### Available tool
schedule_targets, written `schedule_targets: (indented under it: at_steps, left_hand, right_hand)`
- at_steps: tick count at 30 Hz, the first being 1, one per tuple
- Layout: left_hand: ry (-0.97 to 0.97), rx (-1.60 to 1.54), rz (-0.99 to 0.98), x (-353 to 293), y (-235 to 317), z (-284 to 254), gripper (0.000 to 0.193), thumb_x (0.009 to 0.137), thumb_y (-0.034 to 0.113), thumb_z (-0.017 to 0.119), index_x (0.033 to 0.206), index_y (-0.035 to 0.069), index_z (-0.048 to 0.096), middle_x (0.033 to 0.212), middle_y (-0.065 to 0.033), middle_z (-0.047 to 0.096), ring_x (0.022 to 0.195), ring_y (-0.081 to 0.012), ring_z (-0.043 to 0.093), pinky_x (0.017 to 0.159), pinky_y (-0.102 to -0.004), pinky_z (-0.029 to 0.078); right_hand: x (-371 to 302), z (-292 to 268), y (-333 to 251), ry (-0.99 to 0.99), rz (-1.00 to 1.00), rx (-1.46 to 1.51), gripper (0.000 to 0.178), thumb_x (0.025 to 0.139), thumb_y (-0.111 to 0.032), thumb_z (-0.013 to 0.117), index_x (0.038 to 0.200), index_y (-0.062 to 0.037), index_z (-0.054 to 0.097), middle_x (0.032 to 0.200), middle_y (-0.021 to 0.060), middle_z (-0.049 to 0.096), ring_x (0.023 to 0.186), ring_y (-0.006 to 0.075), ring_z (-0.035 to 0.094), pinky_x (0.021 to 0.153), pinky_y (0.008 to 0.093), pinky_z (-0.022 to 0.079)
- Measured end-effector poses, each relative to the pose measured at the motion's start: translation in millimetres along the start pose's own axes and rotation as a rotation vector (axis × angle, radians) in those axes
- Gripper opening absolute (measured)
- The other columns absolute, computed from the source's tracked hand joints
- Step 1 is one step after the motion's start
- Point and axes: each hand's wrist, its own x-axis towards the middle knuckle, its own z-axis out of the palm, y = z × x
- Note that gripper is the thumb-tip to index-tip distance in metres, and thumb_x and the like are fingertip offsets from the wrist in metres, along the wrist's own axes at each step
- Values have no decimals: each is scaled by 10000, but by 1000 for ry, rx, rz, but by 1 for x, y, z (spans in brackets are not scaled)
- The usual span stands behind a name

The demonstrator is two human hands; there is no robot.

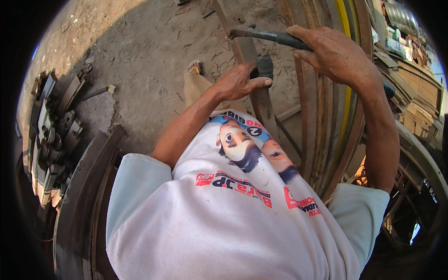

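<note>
A person in a white printed shirt [224, 219] is standing over a dirt floor [140, 51]. The right hand [333, 53] is gripping the dark handle of a hammer [270, 36], fingers wrapped shut around it. The left hand [240, 81] is pinching a dark chisel [265, 65] against a wooden plank [261, 100]. Curved wooden rims [336, 116] are crowding the right side, and stacked wood blocks [51, 126] are lying at left.

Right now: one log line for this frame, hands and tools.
left hand: grips dark chisel handle, upright on wooden strip | right hand: holds hammer, raised | ground: dirt
</note>
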Motion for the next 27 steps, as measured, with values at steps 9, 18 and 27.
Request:
schedule_targets:
  at_steps: [9, 18, 27]
  left_hand:
    - [428, -624, 65, 9, -6, -43, 451, 981, 399, 702, 1137, -9, 590, 1064, -150, 681, 971, -274, 736, 906, -418, 607]
    - [616, -269, 16, -2, -1, -41, 375, 968, 356, 739, 1095, 15, 648, 953, -76, 714, 910, -186, 723, 755, -330, 593]
    - [377, 241, 150, 37, 15, -3, 668, 821, 579, 830, 1205, 53, 678, 984, -110, 723, 907, -238, 705, 827, -397, 569]
  right_hand:
    - [-47, 18, -8, 438, 379, 1048, 536, 1022, -250, 639, 1507, -83, 483, 947, 75, 686, 714, 139, 622, 646, 307, 522]
    - [-130, 155, -90, 549, 732, 954, 402, 903, -101, 680, 1278, 18, 596, 1023, 220, 682, 910, 375, 689, 800, 433, 538]
    - [-130, 212, -120, 407, 558, 958, 214, 891, -84, 690, 993, 29, 539, 932, 236, 587, 870, 463, 609, 736, 536, 477]
